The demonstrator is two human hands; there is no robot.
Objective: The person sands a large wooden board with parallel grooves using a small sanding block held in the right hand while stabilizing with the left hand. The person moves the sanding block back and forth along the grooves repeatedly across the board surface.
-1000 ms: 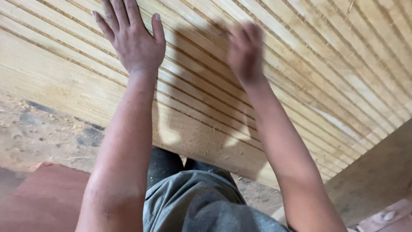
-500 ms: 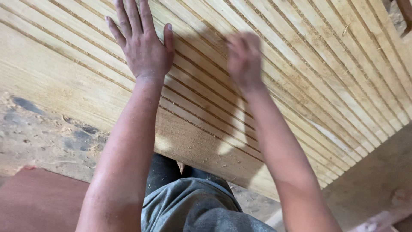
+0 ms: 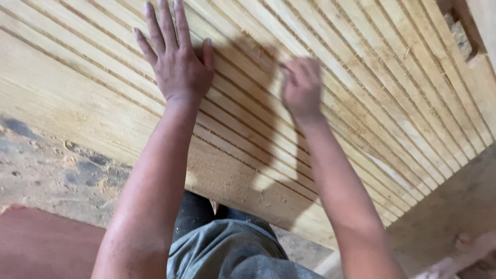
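So a big grooved wooden panel (image 3: 361,77) is being worked on here, pale wood with lots of long parallel slots cut across it. The left hand (image 3: 175,62) is laid flat and open on the panel, fingers spread and pointing away from the body, palm pressed right down on the ribs. The right hand (image 3: 301,88) is blurred, just off to the side of the left one and also against the grooved surface; its fingers look curled in, but whether anything is pinched in them can't really be told. Bits of sawdust (image 3: 356,121) are caught in the grooves just past the right hand. Below the wrists the panel's smooth plain edge (image 3: 62,103) is seen, and under that a rough dusty floor (image 3: 46,175). A reddish-brown board (image 3: 41,248) is lying down near the left elbow.
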